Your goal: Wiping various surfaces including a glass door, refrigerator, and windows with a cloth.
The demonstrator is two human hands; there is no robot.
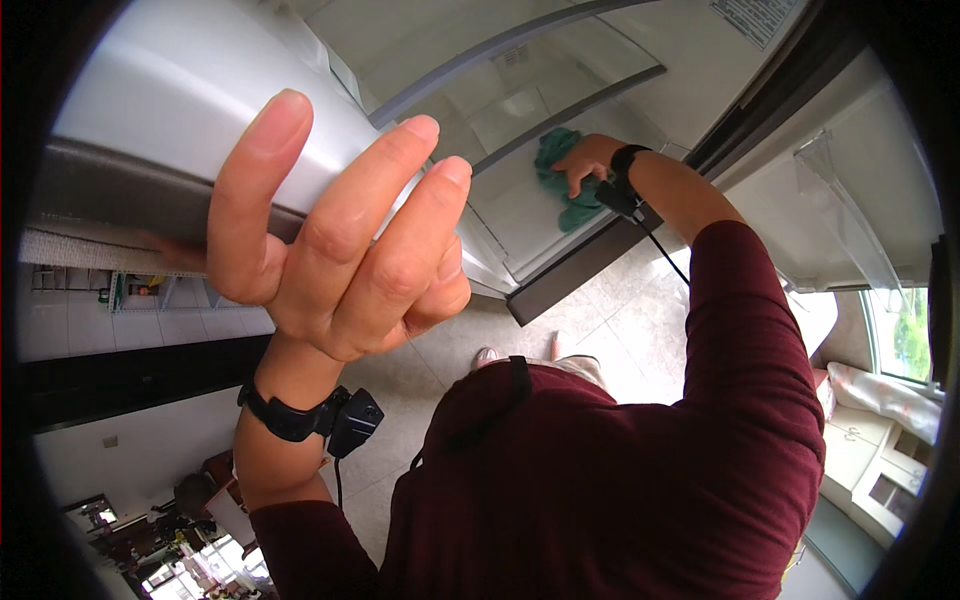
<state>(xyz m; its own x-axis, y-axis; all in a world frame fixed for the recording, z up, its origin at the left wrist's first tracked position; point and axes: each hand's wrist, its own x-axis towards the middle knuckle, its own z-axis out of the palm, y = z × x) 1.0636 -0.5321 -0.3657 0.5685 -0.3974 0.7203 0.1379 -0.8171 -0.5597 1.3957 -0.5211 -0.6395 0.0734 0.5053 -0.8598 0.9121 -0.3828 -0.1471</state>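
Observation:
An open refrigerator stands before me, with glass shelves [517,97] edged in grey trim. My right hand [589,161] presses a crumpled green cloth [559,161] against the white surface low inside it, below the shelves. My left hand [352,240] is raised close to the camera beside the white and grey refrigerator edge [172,97]. Its fingers are spread and half curled, with nothing seen in them; its thumb is partly hidden. Both wrists wear black straps with small cabled devices.
At right the open refrigerator door [772,217] carries a clear plastic door bin [847,202]. A dark drawer front or lower edge [581,262] lies below my right hand. Tiled floor [630,322] shows around my feet. White cabinets [862,450] stand at far right.

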